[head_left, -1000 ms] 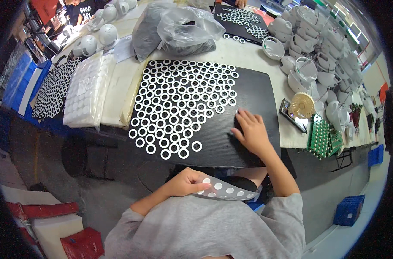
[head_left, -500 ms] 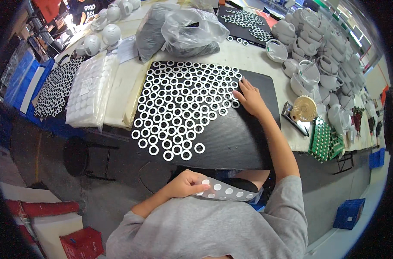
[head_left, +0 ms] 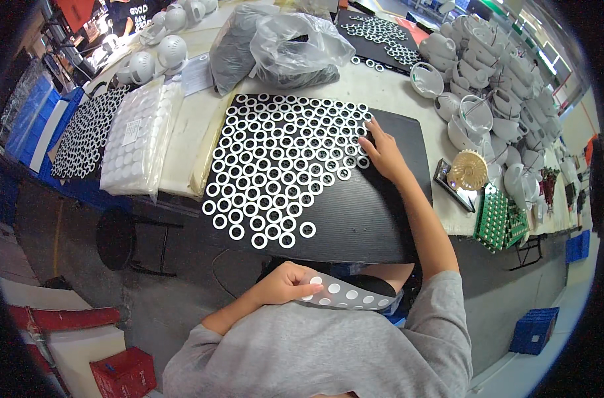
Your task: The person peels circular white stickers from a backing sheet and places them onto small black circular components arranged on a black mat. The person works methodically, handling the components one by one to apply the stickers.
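Pinching the near end of a clear strip (head_left: 352, 297) of white dots between thumb and curled fingers, the left hand (head_left: 285, 284) sits close to the body, below the table edge. The right hand (head_left: 385, 152) is loosely open, fingers extended and thumb apart, its fingertips at the right margin of the white rings (head_left: 259, 179); whether it has hold of anything small, I cannot tell. The rings crowd the left and far parts of a black board (head_left: 355, 212), whose right and near right parts are bare and finely ribbed. Under it is a cream table (head_left: 385, 86). Left of the board are a wrapped pack (head_left: 136, 142) of white discs and another ring-covered sheet (head_left: 89, 132); beyond it, a plastic bag (head_left: 302, 50) and a far board (head_left: 375, 40) with more rings. To the right, pale housings (head_left: 474, 93) lie heaped behind a yellowish fan (head_left: 466, 170) and green circuit panels (head_left: 491, 215). On the grey floor (head_left: 176, 298) stand a stool (head_left: 116, 239) at left, a red crate (head_left: 123, 373) at lower left and a blue crate (head_left: 534, 330) at lower right. A co-worker's dark shirt (head_left: 119, 16) shows at upper left.
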Motion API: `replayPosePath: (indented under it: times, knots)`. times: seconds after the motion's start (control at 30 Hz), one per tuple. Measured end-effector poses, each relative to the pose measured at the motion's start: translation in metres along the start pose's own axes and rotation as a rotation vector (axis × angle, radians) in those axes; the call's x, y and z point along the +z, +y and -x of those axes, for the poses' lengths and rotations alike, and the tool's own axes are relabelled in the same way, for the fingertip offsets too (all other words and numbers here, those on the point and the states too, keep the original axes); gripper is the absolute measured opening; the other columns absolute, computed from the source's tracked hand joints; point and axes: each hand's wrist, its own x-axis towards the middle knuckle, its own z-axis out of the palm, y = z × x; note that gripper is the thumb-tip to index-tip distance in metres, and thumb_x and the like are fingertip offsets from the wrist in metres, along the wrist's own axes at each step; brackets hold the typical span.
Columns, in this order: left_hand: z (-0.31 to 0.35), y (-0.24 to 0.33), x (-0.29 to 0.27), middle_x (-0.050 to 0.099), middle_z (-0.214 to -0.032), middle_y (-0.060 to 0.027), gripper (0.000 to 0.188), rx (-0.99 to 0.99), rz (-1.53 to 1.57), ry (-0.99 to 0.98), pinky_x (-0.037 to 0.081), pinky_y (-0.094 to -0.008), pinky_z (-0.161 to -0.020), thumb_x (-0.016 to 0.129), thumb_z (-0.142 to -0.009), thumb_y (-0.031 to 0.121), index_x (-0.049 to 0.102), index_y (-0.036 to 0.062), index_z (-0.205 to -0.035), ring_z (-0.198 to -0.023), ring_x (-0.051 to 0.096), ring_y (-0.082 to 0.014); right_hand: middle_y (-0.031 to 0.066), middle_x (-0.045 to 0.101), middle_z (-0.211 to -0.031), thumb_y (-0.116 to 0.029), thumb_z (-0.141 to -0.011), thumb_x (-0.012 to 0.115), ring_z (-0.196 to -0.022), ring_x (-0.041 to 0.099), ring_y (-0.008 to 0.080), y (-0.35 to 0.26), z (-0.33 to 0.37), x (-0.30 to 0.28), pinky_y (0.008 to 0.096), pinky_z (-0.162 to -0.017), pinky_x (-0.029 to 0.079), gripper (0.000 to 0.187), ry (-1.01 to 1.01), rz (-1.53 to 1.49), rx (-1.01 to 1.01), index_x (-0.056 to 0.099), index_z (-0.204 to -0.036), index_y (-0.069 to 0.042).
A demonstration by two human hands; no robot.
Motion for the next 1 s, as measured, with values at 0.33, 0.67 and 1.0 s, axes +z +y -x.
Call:
replayPosePath:
  times: [0.33,0.67,1.0]
  knots:
    - [0.001,-0.002,0.000,0.061,-0.073,-0.0080,0.015,-0.023,0.019,0.009,0.041,-0.0238,-0.056,0.058,-0.078,0.009,0.058,-0.0056,-0.074,-0.064,0.054,-0.0099,0.0231,0.034,-0.127,-0.028,-0.083,0.047,-0.114,0.038,0.0361,-0.012,0.001,-0.003,0.0368,-0.095,0.028,0.046,-0.020,-0.086,-0.023,0.039,-0.119,0.000]
    - [0.002,-0.005,-0.002,0.061,-0.078,-0.0053,0.018,0.005,-0.014,-0.017,0.040,-0.0203,-0.057,0.057,-0.080,0.013,0.060,-0.0043,-0.082,-0.065,0.051,-0.0060,0.0243,0.037,-0.124,-0.032,-0.083,0.048,-0.111,0.040,0.0370,-0.019,-0.003,-0.017,0.0385,-0.093,0.031,0.045,0.131,-0.164,-0.037,0.044,-0.114,0.000]
    - [0.003,-0.001,-0.005,0.061,-0.077,-0.0040,0.018,-0.007,-0.032,0.020,0.039,-0.0199,-0.057,0.057,-0.080,0.013,0.060,-0.0047,-0.081,-0.065,0.050,-0.0055,0.0233,0.036,-0.126,-0.034,-0.085,0.043,-0.116,0.036,0.0335,-0.034,-0.014,-0.011,0.0395,-0.095,0.026,0.045,0.168,-0.149,-0.110,0.046,-0.112,0.001]
